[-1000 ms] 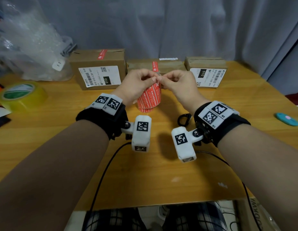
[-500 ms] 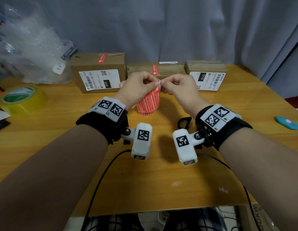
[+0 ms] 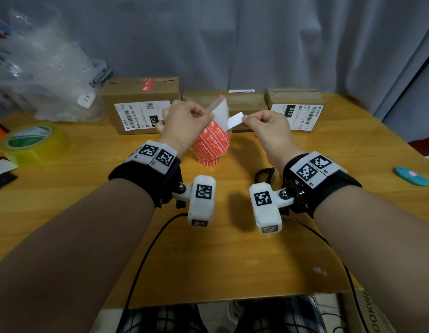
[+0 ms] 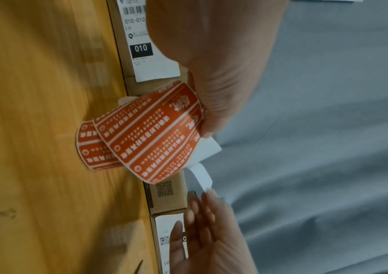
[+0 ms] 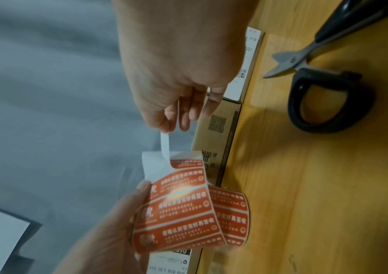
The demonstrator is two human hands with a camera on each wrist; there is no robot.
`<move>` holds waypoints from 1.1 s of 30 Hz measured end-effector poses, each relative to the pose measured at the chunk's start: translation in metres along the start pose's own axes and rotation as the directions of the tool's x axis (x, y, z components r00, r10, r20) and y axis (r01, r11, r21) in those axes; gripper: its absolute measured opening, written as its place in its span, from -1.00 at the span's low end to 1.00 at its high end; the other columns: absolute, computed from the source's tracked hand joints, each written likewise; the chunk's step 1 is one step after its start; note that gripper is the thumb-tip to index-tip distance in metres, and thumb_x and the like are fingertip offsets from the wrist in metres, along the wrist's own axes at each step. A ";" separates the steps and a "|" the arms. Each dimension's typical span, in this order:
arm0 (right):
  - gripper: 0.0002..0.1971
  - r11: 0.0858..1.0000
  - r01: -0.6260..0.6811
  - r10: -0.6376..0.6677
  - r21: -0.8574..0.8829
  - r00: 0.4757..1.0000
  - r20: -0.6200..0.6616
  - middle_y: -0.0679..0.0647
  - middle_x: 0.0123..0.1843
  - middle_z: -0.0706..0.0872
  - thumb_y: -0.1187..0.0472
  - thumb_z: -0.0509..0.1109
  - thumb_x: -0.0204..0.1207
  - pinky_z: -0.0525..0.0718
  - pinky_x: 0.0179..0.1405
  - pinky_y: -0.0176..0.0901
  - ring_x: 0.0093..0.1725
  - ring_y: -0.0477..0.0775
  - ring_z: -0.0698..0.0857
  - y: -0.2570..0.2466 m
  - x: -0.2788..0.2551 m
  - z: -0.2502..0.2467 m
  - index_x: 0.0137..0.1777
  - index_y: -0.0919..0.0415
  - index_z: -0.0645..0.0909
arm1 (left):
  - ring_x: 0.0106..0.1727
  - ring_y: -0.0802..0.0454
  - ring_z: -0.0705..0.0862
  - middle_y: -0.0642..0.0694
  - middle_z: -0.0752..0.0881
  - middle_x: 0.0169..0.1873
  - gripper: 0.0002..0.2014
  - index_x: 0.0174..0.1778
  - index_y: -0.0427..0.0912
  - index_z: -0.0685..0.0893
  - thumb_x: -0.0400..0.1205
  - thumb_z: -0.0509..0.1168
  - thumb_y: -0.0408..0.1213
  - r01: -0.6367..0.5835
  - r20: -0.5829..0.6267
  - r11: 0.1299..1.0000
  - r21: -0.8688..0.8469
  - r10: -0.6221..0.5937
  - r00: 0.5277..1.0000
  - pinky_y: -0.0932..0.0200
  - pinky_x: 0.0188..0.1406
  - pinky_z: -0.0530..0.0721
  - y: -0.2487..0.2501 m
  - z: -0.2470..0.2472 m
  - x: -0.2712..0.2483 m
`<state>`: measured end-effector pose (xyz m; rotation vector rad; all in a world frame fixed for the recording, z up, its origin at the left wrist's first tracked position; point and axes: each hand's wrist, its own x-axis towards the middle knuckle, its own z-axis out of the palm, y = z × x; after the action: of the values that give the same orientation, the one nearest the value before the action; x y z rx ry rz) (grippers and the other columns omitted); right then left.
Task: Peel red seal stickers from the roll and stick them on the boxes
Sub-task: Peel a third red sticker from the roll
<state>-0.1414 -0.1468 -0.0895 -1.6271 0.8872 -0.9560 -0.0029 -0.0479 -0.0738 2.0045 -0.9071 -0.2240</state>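
My left hand (image 3: 206,115) grips the roll of red seal stickers (image 3: 212,146) by the top of its white backing, above the table. My right hand (image 3: 246,120) pinches one sticker (image 3: 234,120) by its end. The sticker is peeled partway, white underside showing, and its other end still joins the roll (image 5: 183,213). Three cardboard boxes stand in a row behind the hands. The left box (image 3: 141,92) and the middle box (image 3: 244,104) each carry a red sticker on top. The right box (image 3: 295,97) shows none.
Black-handled scissors (image 5: 324,92) lie on the wooden table under my right wrist. A yellow tape roll (image 3: 32,143) and a bag of bubble wrap (image 3: 40,68) are at the left. A teal disc (image 3: 411,176) is at the right edge, and cables (image 3: 146,255) trail toward the table's front edge.
The hands were together at the top of the roll. The right hand has now drawn to the right, pulling the sticker's end off the backing.
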 end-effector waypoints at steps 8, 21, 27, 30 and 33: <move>-0.87 0.991 -0.109 0.116 0.081 0.989 -0.095 -0.01 -0.19 0.71 0.16 0.43 0.48 0.62 0.03 -0.17 -0.17 -0.12 0.60 0.006 -0.003 -0.020 -0.29 0.08 0.65 | 0.09 -0.16 0.72 0.03 0.79 -0.13 -0.78 -0.40 0.44 0.64 0.15 0.27 0.38 0.057 0.045 0.990 -0.127 -0.052 0.998 -0.26 0.16 0.64 -0.018 -0.002 0.007; -0.84 0.978 0.210 -0.206 -0.001 0.957 -0.205 -0.14 -0.31 0.65 0.17 0.40 0.52 0.58 -0.19 -0.34 -0.28 -0.23 0.60 -0.017 -0.009 -0.047 -0.29 -0.04 0.61 | 0.15 -0.08 0.65 0.03 0.75 -0.10 -0.66 -0.41 0.17 0.66 0.28 0.32 0.36 -0.051 0.120 0.994 -0.093 0.061 0.991 -0.20 0.22 0.60 0.014 -0.008 -0.017; -0.90 0.755 0.571 -0.603 -0.322 0.798 0.001 0.00 -0.19 0.63 0.18 0.39 0.52 0.51 -0.18 -0.47 -0.25 -0.26 0.53 -0.037 -0.017 -0.045 -0.15 0.18 0.68 | -0.38 0.14 0.56 0.04 0.71 -0.40 -0.60 -0.28 -0.12 0.76 0.62 0.22 0.10 0.088 0.329 0.946 -0.311 0.020 0.944 0.26 -0.33 0.53 0.061 -0.007 -0.019; -0.84 0.661 0.644 -0.664 -0.386 0.741 0.098 0.02 -0.21 0.60 0.16 0.37 0.53 0.59 -0.16 -0.23 -0.24 -0.11 0.54 -0.034 -0.018 -0.051 -0.13 0.26 0.70 | -0.51 0.15 0.50 0.07 0.67 -0.62 -0.67 -0.36 -0.14 0.72 0.56 0.33 0.04 0.196 0.392 0.925 -0.325 -0.057 0.918 0.28 -0.49 0.38 0.075 -0.003 -0.017; -0.80 0.614 0.681 -0.685 -0.398 0.711 0.159 0.10 -0.20 0.67 0.12 0.37 0.50 0.68 -0.15 0.07 -0.19 0.09 0.62 -0.029 -0.017 -0.058 -0.12 0.25 0.72 | -0.52 0.18 0.49 0.09 0.66 -0.66 -0.81 -0.37 -0.11 0.71 0.49 0.44 -0.10 0.165 0.396 0.935 -0.313 -0.029 0.918 0.29 -0.53 0.33 0.081 0.003 -0.015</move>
<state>-0.1980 -0.1481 -0.0540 -2.4510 0.4680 -1.3470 -0.0565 -0.0667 -0.0141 1.7056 -0.9329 -0.8056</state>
